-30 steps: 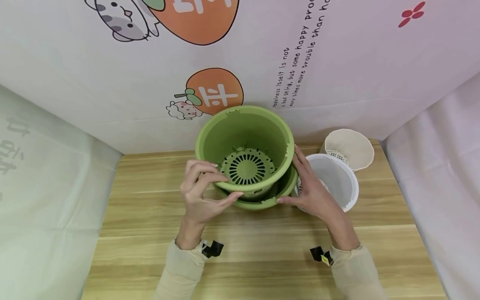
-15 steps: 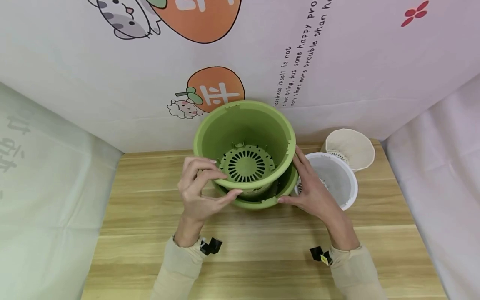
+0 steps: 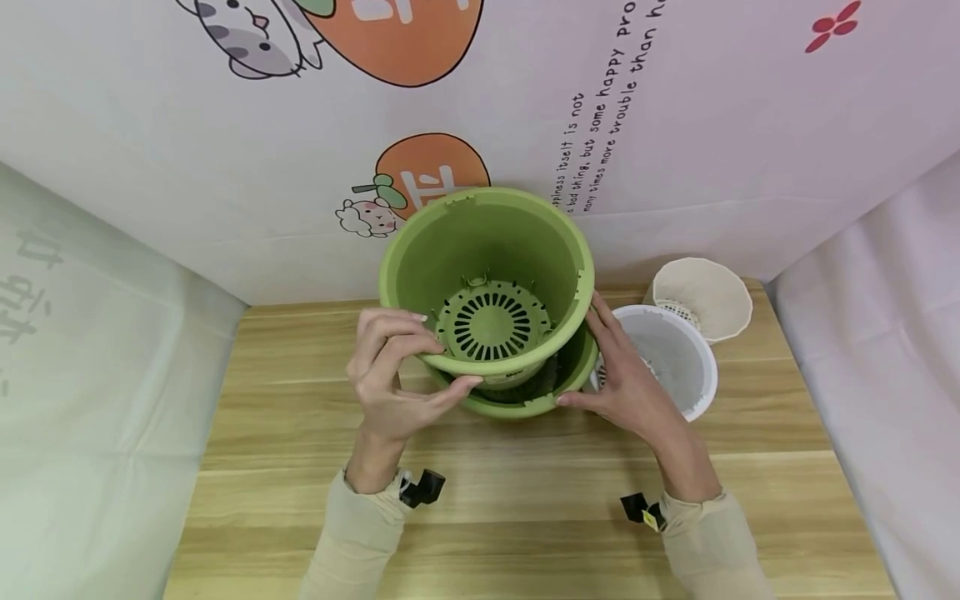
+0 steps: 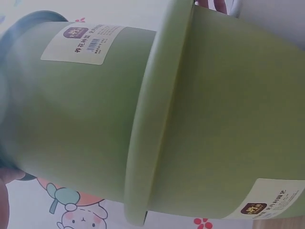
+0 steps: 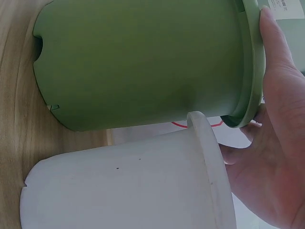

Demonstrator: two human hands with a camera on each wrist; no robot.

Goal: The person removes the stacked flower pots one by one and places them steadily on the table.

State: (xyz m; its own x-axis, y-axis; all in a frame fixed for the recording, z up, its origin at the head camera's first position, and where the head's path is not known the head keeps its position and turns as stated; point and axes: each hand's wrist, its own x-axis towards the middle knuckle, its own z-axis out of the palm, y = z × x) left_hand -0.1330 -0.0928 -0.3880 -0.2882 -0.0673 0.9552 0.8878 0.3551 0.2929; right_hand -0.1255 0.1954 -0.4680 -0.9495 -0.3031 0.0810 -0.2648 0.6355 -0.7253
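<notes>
Here, two round green plastic flowerpots sit nested at the middle of the light wooden table point(image 3: 300, 500), close to the printed backdrop wall point(image 3: 225, 167). The upper green pot point(image 3: 487, 275) is tilted and raised partway out of the lower green pot point(image 3: 525, 404), its slotted round drainage grid point(image 3: 493, 321) visible inside. The person's left hand point(image 3: 390, 379) grips the upper pot's near rim, fingers curled over the edge and thumb pressed beneath it. The right hand point(image 3: 626, 379) lies against the right side of the lower pot, its fingers straight and together along the rim, thumb at the front edge; the right wrist view shows a fingertip point(image 5: 269, 28) resting on that rim. Just beside the right hand stands a white plastic pot point(image 3: 667, 358), touching or nearly touching the palm, and behind it a cream-coloured pot point(image 3: 701, 296) near the wall.
</notes>
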